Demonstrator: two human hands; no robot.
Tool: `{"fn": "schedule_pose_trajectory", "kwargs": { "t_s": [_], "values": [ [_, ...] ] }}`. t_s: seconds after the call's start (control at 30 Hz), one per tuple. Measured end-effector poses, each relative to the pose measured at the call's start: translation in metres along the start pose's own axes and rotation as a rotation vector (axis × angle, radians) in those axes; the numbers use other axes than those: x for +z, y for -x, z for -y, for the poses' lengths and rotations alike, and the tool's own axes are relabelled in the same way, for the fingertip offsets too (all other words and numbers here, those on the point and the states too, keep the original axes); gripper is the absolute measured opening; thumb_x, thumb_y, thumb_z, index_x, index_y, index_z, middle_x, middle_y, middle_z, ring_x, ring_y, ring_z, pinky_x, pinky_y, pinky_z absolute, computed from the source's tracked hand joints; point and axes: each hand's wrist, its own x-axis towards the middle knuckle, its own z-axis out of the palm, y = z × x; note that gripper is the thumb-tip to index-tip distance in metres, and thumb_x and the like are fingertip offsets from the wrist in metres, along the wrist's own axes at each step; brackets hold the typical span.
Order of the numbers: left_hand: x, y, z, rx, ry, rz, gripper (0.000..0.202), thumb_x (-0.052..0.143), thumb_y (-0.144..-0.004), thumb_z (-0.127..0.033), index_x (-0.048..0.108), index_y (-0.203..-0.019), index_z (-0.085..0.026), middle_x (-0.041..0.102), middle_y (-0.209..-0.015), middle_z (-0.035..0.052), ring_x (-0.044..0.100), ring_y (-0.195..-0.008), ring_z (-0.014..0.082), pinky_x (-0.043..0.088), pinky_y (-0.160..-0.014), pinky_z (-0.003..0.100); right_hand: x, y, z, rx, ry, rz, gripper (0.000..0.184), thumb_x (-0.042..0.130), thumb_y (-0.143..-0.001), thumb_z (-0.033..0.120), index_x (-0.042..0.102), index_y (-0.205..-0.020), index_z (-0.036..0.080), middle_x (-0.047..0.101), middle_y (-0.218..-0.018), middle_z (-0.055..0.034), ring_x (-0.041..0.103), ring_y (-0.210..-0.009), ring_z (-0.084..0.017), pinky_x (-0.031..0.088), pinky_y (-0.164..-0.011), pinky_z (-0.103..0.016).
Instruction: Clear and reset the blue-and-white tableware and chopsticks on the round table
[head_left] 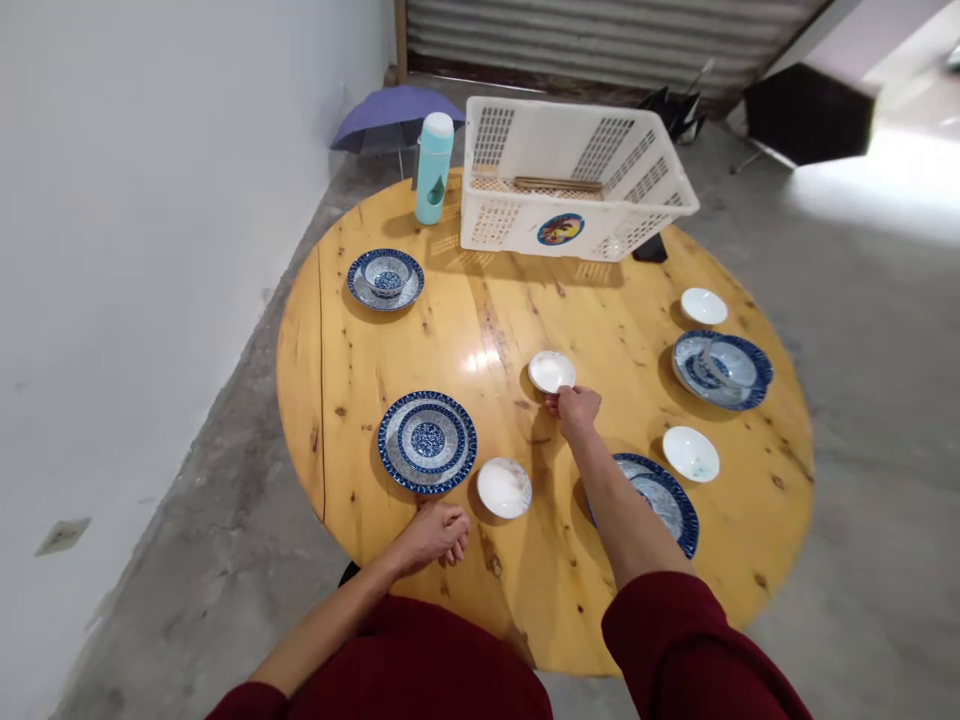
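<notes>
A small white saucer [551, 371] is seen near the middle of a round wooden table [352, 370], its near rim pinched by the right hand [576, 408]. The left hand [435, 530] is rested on the table's near edge, curled shut and empty, just beside a second white saucer [504, 487] and near a blue patterned plate [427, 441]. A white basket [570, 180] is set at the far side.

right arm [622, 510] stretches straight forward, forearm bare, wrist level, back of the right hand [576, 408] turned up with the fingers curled under and the thumb tucked at its left side. left hand [435, 535] sits well behind it and off to its left, near the body, curled in a loose fist, knuckles up, left forearm [337, 610] bare and angled inward. dark red sleeves [675, 640] cover both upper arms
</notes>
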Motion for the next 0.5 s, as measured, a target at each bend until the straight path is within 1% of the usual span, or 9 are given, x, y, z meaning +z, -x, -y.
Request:
{"fn": "schedule_pose_trajectory", "kwargs": {
  "t_s": [0.07, 0.13, 0.2, 0.27, 0.3, 0.37, 0.43, 0.5],
  "values": [
    [0.000, 0.002, 0.002, 0.003, 0.018, 0.004, 0.030, 0.054, -0.087, -0.044, 0.057, -0.074, -0.016, 0.065, -0.063, 0.0033, 0.062, -0.048, 0.0124, 0.045, -0.041, 0.019, -0.003, 0.022, -0.002, -0.016, 0.013, 0.047, 0.008, 0.054, -0.070, 0.011, 0.060, -0.071, 0.016, 0.057, -0.044, 0.0000, 0.056, -0.041, -0.014, 0.041, -0.037, -0.019],
    [-0.002, 0.007, 0.001, -0.001, 0.038, 0.020, 0.031, 0.055, -0.087, -0.045, 0.056, -0.074, -0.016, 0.065, -0.064, 0.0030, 0.062, -0.049, 0.0117, 0.045, -0.042, 0.019, -0.009, 0.048, -0.003, -0.042, 0.013, 0.113, 0.006, 0.056, -0.067, 0.014, 0.061, -0.071, 0.016, 0.059, -0.046, -0.0001, 0.056, -0.041, -0.014, 0.040, -0.037, -0.019],
    [-0.008, 0.017, -0.004, 0.003, 0.055, 0.052, 0.032, 0.056, -0.087, -0.046, 0.056, -0.074, -0.016, 0.066, -0.066, 0.0032, 0.062, -0.051, 0.0113, 0.046, -0.044, 0.018, -0.017, 0.075, -0.004, -0.099, 0.000, 0.209, 0.012, 0.059, -0.065, 0.021, 0.062, -0.075, 0.016, 0.062, -0.048, 0.0003, 0.055, -0.041, -0.014, 0.040, -0.038, -0.020],
    [-0.017, 0.030, -0.014, 0.041, 0.081, 0.063, 0.033, 0.057, -0.087, -0.049, 0.056, -0.077, -0.017, 0.067, -0.069, 0.0035, 0.064, -0.054, 0.0116, 0.048, -0.047, 0.019, -0.026, 0.105, -0.003, -0.170, -0.007, 0.318, 0.021, 0.063, -0.065, 0.028, 0.064, -0.082, 0.016, 0.064, -0.051, 0.0002, 0.056, -0.042, -0.014, 0.042, -0.040, -0.022],
    [-0.023, 0.036, -0.020, 0.073, 0.105, 0.045, 0.035, 0.058, -0.088, -0.051, 0.057, -0.082, -0.017, 0.067, -0.071, 0.0034, 0.065, -0.056, 0.0119, 0.049, -0.049, 0.020, -0.030, 0.121, -0.002, -0.195, -0.004, 0.364, 0.026, 0.064, -0.065, 0.032, 0.065, -0.084, 0.016, 0.064, -0.052, 0.0001, 0.056, -0.042, -0.014, 0.042, -0.041, -0.023],
    [-0.037, 0.047, -0.031, 0.146, 0.165, -0.037, 0.040, 0.059, -0.088, -0.056, 0.059, -0.096, -0.016, 0.069, -0.076, 0.0038, 0.067, -0.060, 0.0128, 0.051, -0.053, 0.021, -0.034, 0.154, 0.000, -0.215, 0.015, 0.445, 0.032, 0.066, -0.065, 0.039, 0.065, -0.088, 0.016, 0.063, -0.051, 0.0005, 0.055, -0.042, -0.015, 0.042, -0.042, -0.024],
    [-0.053, 0.056, -0.039, 0.207, 0.210, -0.143, 0.051, 0.060, -0.088, -0.061, 0.058, -0.111, -0.016, 0.071, -0.081, 0.0052, 0.068, -0.063, 0.0140, 0.052, -0.057, 0.023, -0.034, 0.188, -0.001, -0.213, 0.040, 0.514, 0.034, 0.066, -0.066, 0.043, 0.065, -0.088, 0.016, 0.060, -0.047, 0.0019, 0.052, -0.040, -0.015, 0.041, -0.043, -0.025],
    [-0.068, 0.064, -0.041, 0.257, 0.222, -0.224, 0.061, 0.061, -0.087, -0.064, 0.055, -0.123, -0.015, 0.072, -0.084, 0.0064, 0.070, -0.068, 0.0157, 0.054, -0.061, 0.024, -0.029, 0.221, -0.005, -0.203, 0.058, 0.576, 0.034, 0.064, -0.068, 0.044, 0.065, -0.088, 0.017, 0.057, -0.045, 0.0034, 0.050, -0.040, -0.015, 0.040, -0.043, -0.025]
  ]
}}
